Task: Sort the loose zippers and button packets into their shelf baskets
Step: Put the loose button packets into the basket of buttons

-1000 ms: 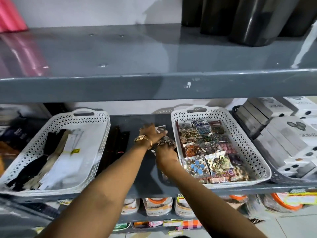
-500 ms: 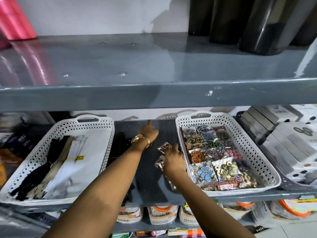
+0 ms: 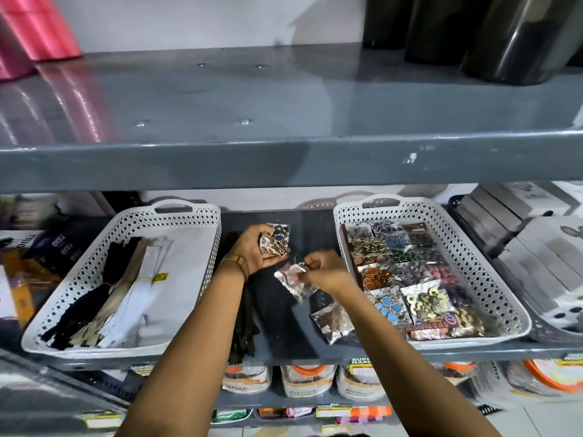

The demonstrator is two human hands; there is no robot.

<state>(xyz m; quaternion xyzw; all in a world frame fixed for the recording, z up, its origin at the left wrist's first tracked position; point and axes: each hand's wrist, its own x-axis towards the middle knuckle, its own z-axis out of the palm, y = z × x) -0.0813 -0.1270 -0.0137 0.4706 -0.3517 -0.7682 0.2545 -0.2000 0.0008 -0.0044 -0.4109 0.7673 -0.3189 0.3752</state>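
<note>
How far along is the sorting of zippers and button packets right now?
Mostly done: the right basket is packed with button packets, the left basket holds zippers. In hand: left hand holds several packets, right hand lifts another. Left: one packet and dark zippers on the shelf.

Scanning for print, and I get little that reads. On the dark packets [image 3: 64, 247] at the left edge of the frame, white letters look like "OISI", though they may be upside down, so I cannot be sure. The purple card [image 3: 433, 323] at the near end of the right basket carries upside-down gold lettering, too warped for me to make out. On the price tag [image 3: 361, 365] at the lower shelf's edge I catch "SUPER", the rest blurred.
</note>
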